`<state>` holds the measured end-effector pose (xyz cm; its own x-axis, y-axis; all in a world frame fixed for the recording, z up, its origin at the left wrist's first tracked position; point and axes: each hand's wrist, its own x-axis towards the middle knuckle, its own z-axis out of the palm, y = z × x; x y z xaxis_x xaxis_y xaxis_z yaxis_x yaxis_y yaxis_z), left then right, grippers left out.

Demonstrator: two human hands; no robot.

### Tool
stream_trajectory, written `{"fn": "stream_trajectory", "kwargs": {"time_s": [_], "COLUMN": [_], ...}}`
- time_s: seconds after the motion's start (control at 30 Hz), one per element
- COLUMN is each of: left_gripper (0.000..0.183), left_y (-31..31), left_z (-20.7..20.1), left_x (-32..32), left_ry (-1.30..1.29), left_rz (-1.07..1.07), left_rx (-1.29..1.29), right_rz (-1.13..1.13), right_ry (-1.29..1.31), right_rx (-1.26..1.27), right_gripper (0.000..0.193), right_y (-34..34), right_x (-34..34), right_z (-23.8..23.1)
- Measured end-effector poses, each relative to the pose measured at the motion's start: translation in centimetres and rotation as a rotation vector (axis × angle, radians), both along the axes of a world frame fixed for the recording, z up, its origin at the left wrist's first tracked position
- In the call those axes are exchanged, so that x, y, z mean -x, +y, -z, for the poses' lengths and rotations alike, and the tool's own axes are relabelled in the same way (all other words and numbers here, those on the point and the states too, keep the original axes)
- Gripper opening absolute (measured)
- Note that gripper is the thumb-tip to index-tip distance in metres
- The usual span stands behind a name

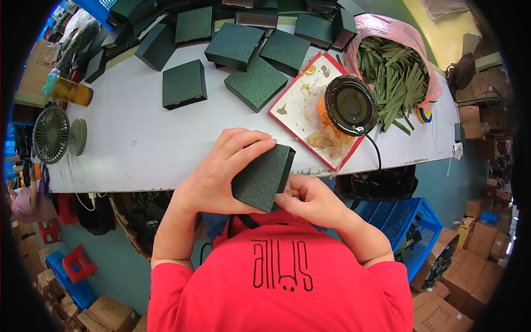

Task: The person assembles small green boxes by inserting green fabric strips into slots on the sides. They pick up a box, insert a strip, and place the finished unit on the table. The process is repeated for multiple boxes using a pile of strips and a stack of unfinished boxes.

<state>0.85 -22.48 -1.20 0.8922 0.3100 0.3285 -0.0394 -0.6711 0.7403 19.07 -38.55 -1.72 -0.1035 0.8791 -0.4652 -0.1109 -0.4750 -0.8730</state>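
Observation:
Close to my body, at the table's front edge, my left hand (pixel 218 171) grips a small dark green textured box (pixel 262 178). Its thumb lies along the near edge and its fingers wrap over the far edge. My right hand (pixel 314 202) is closed at the box's lower right side, thumb and fingers drawn together against the narrow side. What those fingers pinch, if anything, is hidden. Several similar green boxes (pixel 184 84) lie beyond my hands, some stacked. To the right, a pink plastic bag (pixel 369 26) holds a heap of flat green strips (pixel 390 77).
A round black-topped pot (pixel 351 105) with a cord sits on a stained, red-edged white board (pixel 290 105) on the white table (pixel 127 138). A small fan (pixel 51 134) and an amber bottle (pixel 74 94) stand left. Below right is a blue crate (pixel 428 221); cardboard boxes (pixel 462 276) surround it.

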Motion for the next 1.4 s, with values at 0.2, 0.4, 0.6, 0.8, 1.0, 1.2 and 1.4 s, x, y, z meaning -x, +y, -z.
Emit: {"fn": "stream_trajectory", "kwargs": {"time_s": [0.2,0.4,0.6,0.8,1.0,1.2,1.4], "left_gripper": [0.087,0.09,0.094,0.094,0.094,0.098,0.097], "left_y": [-0.6,-0.3,0.0,-0.4,-0.4,0.3,-0.5], "left_z": [-0.5,0.1,0.8,0.6,0.7,1.3,0.7], "left_x": [-0.2,0.4,1.0,0.8,1.4,2.5,0.5], "left_ry": [0.031,-0.006,-0.014,0.015,0.024,0.023,-0.061], "left_rz": [-0.014,-0.096,-0.137,-0.111,-0.16,-0.26,-0.257], "left_rx": [-0.097,-0.121,-0.093,-0.097,-0.087,-0.103,-0.094], "right_rz": [-0.083,-0.037,0.236,0.333,0.907,0.561,-0.188], "right_ry": [-0.089,0.032,0.004,0.097,0.224,0.922,0.012], "right_rx": [0.102,0.016,-0.158,-0.061,-0.435,-0.644,0.229], "right_gripper": [0.03,0.027,0.04,0.02,0.012,0.016,0.021], "right_y": [0.5,0.3,-0.2,0.4,0.7,-5.3,-4.1], "right_x": [0.0,-0.8,-0.9,0.6,0.1,-4.9,-3.0], "right_z": [-1.0,-0.5,1.4,1.6,0.9,-4.4,-0.6]}}
